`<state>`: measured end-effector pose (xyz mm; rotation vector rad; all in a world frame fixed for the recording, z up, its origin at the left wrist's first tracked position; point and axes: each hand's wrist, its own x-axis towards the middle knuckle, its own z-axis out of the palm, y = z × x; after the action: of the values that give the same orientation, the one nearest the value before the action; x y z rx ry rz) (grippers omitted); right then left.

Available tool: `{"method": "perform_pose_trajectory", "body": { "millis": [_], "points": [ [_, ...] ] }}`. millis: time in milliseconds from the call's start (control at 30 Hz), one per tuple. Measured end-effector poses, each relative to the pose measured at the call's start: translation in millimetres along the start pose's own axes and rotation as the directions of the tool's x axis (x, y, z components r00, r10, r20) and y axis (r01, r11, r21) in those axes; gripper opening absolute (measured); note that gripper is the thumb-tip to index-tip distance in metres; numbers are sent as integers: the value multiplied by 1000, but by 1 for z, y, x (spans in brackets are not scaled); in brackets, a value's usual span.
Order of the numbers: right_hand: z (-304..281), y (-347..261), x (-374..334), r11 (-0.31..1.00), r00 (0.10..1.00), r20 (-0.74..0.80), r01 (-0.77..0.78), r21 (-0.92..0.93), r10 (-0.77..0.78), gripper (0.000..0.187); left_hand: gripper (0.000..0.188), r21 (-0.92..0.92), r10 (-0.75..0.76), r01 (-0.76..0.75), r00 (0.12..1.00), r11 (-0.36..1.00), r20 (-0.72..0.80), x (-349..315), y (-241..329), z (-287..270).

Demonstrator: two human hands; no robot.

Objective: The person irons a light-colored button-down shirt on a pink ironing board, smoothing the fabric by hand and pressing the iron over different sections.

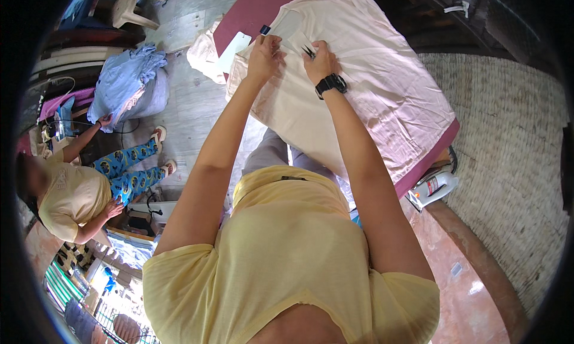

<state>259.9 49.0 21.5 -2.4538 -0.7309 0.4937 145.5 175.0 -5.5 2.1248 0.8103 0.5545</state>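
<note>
A pale pink garment [382, 87] is spread, creased, over a maroon-covered table [251, 12]. My left hand [263, 58] is above its left part, fingers curled. A small dark blue piece [265, 29] shows at those fingertips; the rest of it is hidden. My right hand [321, 64], with a black watch on the wrist, is closed over a small black two-pointed tool [308, 51], perhaps thread snips. Just beyond the tool lies a pale, flat piece [301, 41] on the cloth. A white card-like sheet [234, 52] is at the table's left edge, beside my left hand.
At the left, another person [78, 194] sits with a hand on a pile of light blue cloth [128, 84]. A plastic chair [134, 9] stands at the far left. A white bottle-like appliance [435, 187] is by the table's right corner, next to woven matting [496, 135].
</note>
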Motion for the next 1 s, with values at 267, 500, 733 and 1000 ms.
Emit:
{"method": "perform_pose_trajectory", "body": {
  "millis": [267,500,733,1000],
  "points": [
    [6,16,2,992,998,-31,59,115,-55,43,23,-7,-23,23,997,1000,-75,10,-18,-10],
    [-3,20,4,981,997,33,64,184,-72,47,9,1,-43,50,875,999,-482,47,-38,-46],
    [2,18,21,889,998,34,30,456,-51,43,11,-75,-84,63,945,995,-315,60,-23,-56],
    [-3,-25,70,851,983,14,151,504,-182,26,12,-150,-141,105,955,983,-260,60,-32,-74]
  ]
}}
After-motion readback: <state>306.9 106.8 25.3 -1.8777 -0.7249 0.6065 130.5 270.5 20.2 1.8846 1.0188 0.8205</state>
